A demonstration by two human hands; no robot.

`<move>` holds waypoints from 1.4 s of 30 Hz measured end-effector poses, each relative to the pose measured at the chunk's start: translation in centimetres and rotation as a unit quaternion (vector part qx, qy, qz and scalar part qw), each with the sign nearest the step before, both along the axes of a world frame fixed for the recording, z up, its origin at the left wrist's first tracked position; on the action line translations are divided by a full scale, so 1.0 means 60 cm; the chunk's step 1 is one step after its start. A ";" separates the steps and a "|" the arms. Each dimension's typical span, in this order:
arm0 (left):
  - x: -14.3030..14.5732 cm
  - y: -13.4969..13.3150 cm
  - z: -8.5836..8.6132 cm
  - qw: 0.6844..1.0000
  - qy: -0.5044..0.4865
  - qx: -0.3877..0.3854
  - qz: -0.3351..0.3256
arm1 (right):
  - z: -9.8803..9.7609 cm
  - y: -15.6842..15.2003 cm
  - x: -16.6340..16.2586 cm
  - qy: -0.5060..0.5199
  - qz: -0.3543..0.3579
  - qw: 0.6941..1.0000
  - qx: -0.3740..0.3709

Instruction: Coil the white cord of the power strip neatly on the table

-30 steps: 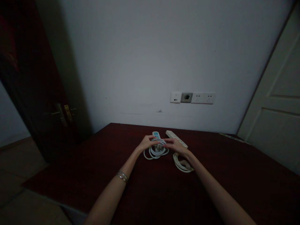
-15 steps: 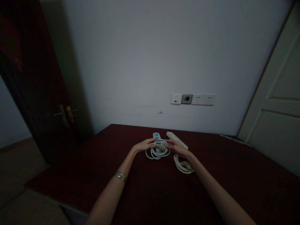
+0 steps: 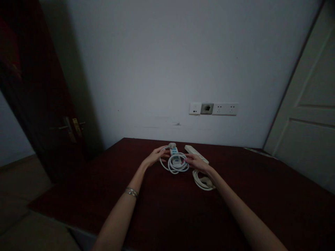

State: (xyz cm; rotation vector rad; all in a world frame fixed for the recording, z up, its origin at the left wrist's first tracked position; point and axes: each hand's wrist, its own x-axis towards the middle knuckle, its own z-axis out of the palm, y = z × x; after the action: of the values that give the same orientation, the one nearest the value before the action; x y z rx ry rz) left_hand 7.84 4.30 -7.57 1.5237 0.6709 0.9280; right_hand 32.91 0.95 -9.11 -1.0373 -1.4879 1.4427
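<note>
A white power strip [image 3: 175, 151] with blue socket faces lies on the dark red table, its white cord [image 3: 172, 170] looped loosely over its near end. The cord's plug [image 3: 172, 145] sits at the strip's far end. My left hand [image 3: 155, 156] has its fingers closed around the cord just left of the plug. At the right side of the loops, my right hand [image 3: 196, 162] pinches the coiled cord between thumb and fingers. Behind that hand lies a second, cream power strip [image 3: 192, 150]; its coiled cord [image 3: 200, 184] and plug rest under my right wrist.
The table [image 3: 167, 216] meets a pale wall with a row of wall sockets [image 3: 224, 109]. A dark door [image 3: 52, 115] with a metal handle stands at left, a pale panelled door [image 3: 311, 118] at right. A thin flat strip [image 3: 259, 152] lies at the table's far right.
The plug has moved from the middle of the loops up to the far end of the strip. My left hand has shifted left and away, drawing out a loop; my right hand stays by the coil.
</note>
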 end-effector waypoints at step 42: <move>0.088 -0.091 0.487 0.930 -0.295 0.154 0.154 | 0.074 0.002 0.046 -0.173 -0.115 0.977 0.042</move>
State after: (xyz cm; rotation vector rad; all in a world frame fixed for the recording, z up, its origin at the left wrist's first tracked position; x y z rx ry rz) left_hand 13.15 -1.15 21.68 1.3134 0.3337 1.7093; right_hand 35.67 1.04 -4.68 -1.4104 -1.5912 1.0649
